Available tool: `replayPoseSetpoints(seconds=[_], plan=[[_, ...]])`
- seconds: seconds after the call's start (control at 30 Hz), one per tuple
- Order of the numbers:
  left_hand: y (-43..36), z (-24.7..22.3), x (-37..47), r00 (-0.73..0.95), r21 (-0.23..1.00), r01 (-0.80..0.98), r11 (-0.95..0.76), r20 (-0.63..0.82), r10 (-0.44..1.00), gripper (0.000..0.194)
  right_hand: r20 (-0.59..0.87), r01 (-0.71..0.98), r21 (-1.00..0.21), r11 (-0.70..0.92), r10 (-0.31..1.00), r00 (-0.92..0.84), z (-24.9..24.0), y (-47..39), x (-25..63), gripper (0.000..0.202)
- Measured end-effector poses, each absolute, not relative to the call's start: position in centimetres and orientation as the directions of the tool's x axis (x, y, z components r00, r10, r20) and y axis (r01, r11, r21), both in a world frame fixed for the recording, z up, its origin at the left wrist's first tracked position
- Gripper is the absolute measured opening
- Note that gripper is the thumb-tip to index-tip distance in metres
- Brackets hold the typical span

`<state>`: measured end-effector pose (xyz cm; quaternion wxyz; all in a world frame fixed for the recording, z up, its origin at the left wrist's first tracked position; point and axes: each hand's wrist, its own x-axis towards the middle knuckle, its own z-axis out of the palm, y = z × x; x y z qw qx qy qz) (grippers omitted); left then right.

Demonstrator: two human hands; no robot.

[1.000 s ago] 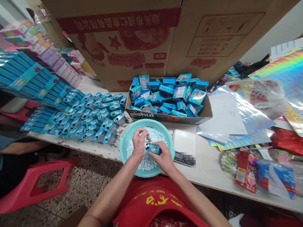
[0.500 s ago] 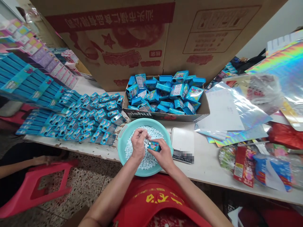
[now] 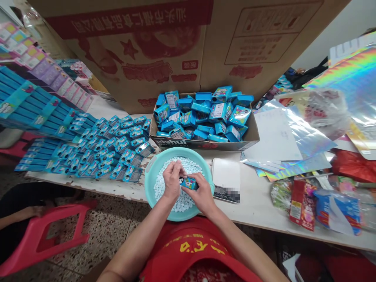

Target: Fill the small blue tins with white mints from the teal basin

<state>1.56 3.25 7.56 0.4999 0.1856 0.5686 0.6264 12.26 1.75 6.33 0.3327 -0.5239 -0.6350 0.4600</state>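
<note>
Over a turquoise basin [image 3: 150, 203] of small white candies [image 3: 180, 204], my right hand [image 3: 204, 192] grips a small blue candy box [image 3: 188, 183] between thumb and fingers, its end turned to the left. My left hand [image 3: 172, 180] is closed at that end of the box, fingers curled together. A few white pieces show between the left fingers and the box's end; the rest of that grip is hidden behind the hand.
Behind the basin stands an open carton [image 3: 202, 145] heaped with blue boxes, before a large cardboard box [image 3: 164, 47]. Rows of upright blue boxes [image 3: 108, 152] lie left. To the right are a white scale [image 3: 226, 174], papers [image 3: 273, 135] and candy bags [image 3: 337, 211]. A person's hand rests by a red stool [image 3: 58, 223].
My left hand has come in closer to the box's end, with fewer candies showing between them. The box has shifted slightly left and lies more level. The view has moved slightly.
</note>
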Motion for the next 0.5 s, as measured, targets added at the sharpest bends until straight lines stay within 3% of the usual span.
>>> replayPoseSetpoints(seconds=[0.17,0.27,0.33,0.5], plan=[[3.8,6.7,0.0,-0.428,0.92,-0.351,0.176,-0.324,0.844,0.037,-0.103,0.332,-0.943,-0.025,0.97,-0.219,6.5,1.7,12.7,0.029],[4.4,3.7,-2.0,-0.452,0.955,0.089,0.281,-0.213,0.866,0.045,-0.091,0.286,-0.958,-0.027,0.972,-0.215,7.1,1.5,13.9,0.032],[4.4,1.4,-2.6,-0.348,0.864,0.397,0.31,-0.171,0.922,0.047,-0.077,0.272,-0.962,-0.021,0.977,-0.198,7.4,1.4,14.8,0.033],[1.7,-2.1,0.7,-0.038,0.664,0.718,0.21,-0.264,0.964,0.023,-0.078,0.274,-0.961,-0.04,0.988,-0.132,7.4,1.9,16.0,0.033]])
